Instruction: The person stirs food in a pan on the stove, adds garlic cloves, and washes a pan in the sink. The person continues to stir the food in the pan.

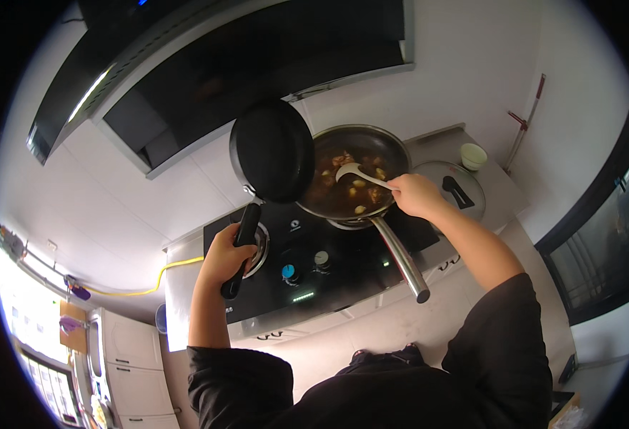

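My left hand (227, 256) grips the black handle of a small dark frying pan (272, 151). That pan is held up and tilted at the left side of a larger steel frying pan (397, 153), partly covering its rim. Brown liquid with meat pieces and pale, clove-like pieces (358, 183) lies in the large pan. In my right hand (415, 196) is a light-coloured spatula or ladle (354, 170), its head down at the food. The large pan sits on the right burner, its steel handle (400, 257) pointing towards me.
The black glass gas hob (271, 305) has two knobs (289, 271) at the front. A glass lid (427, 174) with a black handle and a pale green bowl (473, 156) are on the right counter. A yellow hose (159, 276) runs left. The range hood (271, 64) hangs above.
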The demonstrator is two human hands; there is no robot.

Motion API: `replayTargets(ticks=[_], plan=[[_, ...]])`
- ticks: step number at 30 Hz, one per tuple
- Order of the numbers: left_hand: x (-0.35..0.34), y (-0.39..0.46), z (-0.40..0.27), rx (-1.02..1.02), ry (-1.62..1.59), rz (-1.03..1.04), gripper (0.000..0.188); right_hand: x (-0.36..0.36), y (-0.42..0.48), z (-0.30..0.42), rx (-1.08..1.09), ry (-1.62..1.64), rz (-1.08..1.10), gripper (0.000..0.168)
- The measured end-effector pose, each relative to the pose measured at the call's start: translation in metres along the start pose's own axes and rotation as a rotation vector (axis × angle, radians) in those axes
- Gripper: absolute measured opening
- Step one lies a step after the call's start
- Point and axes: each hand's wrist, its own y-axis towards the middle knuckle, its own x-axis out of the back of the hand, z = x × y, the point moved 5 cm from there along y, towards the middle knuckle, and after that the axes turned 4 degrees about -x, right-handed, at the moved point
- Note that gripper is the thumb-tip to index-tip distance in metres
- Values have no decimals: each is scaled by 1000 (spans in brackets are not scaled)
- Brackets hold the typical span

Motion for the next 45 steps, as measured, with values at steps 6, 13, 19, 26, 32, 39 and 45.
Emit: replayTargets(ticks=[6,13,19,26,32,39,45], plan=[[46,-51,39,102,-370,-142,18,20,-19,17,34,-33,129,23],[78,-104,109,90,-794,-314,27,56,-27,5,32,-133,76,23],[73,-129,157,118,-912,-332,31,33,-1,27,-27,-170,25,23],[59,-110,178,113,-1047,-229,28,-19,13,41,-25,-43,51,25],[56,-100,201,126,-1058,-259,28,2,-23,48,80,-40,102,25],[50,-94,225,127,-1052,-251,29,76,-36,10,-30,71,81,26],[38,-92,235,141,-1050,-309,31,142,-38,12,-43,-149,189,24]])
